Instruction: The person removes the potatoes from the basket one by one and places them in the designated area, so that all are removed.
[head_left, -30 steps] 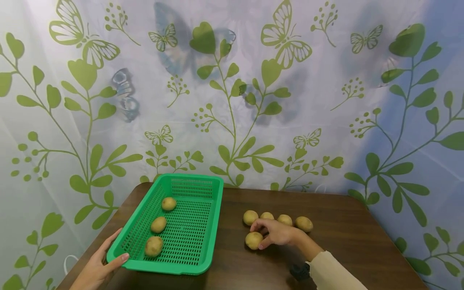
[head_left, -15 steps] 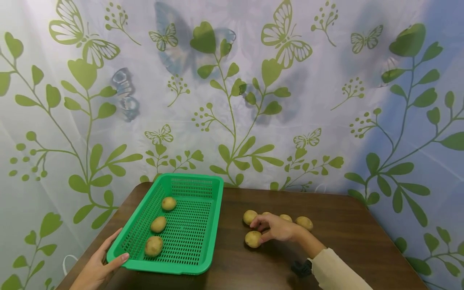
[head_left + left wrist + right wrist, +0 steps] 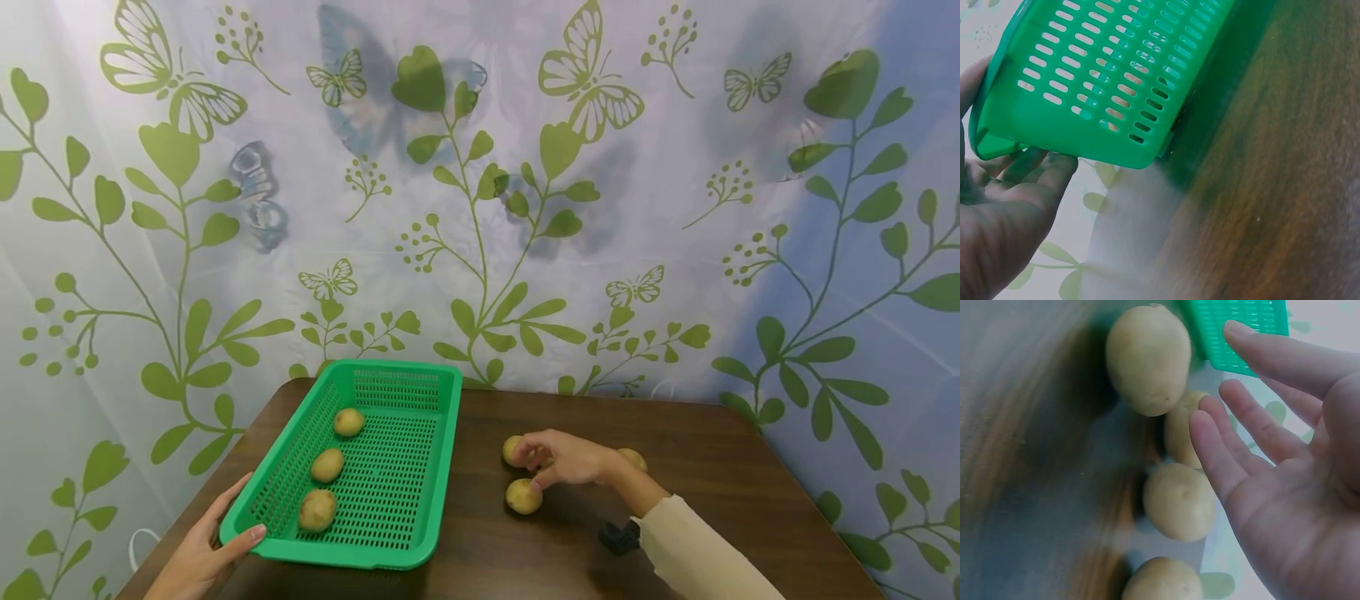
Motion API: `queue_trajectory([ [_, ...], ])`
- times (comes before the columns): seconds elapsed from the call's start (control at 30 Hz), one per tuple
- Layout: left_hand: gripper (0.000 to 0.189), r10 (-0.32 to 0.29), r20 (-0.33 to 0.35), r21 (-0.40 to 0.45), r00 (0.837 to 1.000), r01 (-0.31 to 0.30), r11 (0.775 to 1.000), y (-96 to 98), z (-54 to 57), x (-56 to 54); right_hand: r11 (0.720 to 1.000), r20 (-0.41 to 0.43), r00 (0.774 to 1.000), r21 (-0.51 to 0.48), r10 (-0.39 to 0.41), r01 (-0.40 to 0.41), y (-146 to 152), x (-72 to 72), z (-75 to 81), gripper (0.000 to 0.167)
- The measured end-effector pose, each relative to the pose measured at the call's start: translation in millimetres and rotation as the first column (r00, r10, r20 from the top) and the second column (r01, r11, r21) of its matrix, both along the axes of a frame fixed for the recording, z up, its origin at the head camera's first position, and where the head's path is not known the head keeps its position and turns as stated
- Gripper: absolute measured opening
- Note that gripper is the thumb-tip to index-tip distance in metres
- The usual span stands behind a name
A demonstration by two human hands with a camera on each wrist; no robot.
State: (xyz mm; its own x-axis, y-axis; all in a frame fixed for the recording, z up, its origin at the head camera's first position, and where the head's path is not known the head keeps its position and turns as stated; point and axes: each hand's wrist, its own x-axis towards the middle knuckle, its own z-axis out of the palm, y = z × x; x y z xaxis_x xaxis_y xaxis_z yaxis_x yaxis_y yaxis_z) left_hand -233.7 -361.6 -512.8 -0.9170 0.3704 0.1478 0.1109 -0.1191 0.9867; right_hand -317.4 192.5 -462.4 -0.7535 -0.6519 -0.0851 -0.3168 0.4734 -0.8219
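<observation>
My left hand (image 3: 206,542) grips the near left corner of a green plastic basket (image 3: 447,467), thumb over the rim; in the left wrist view its fingers (image 3: 1054,175) curl under the lip. Three potatoes lie in a line along the basket's left side, the nearest potato (image 3: 318,510) being the largest. On the table, my right hand (image 3: 570,458) hovers over loose potatoes with its fingers spread and nothing between them. Its thumb overlaps the front potato (image 3: 523,497). Behind the fingers shows part of another potato (image 3: 1180,501), with more in a row in the right wrist view.
The dark wooden table (image 3: 705,492) runs back to a curtain (image 3: 495,208) printed with leaves and butterflies. A small black object (image 3: 619,537) is by the right sleeve. A white cable (image 3: 140,546) curves beside the table's left edge.
My right hand's fingers have come off the front potato and moved slightly back, now covering part of the rear row. The front potato has shifted slightly left. The left hand and basket stay put.
</observation>
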Motion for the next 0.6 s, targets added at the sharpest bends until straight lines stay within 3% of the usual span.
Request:
queue_trajectory([
  [0.33,0.071,0.005,-0.002,-0.025,1.0,-0.005,1.0,-1.4,1.0,0.1,0.998,0.047,0.997,-0.018,0.065,-0.064,-13,-6.9,16.6,0.038],
  [0.6,0.082,0.068,0.063,-0.141,0.996,-0.058,0.988,-2.1,5.2,0.5,0.995,0.005,0.996,0.041,0.094,-0.094,-29,-11.9,24.5,0.036],
])
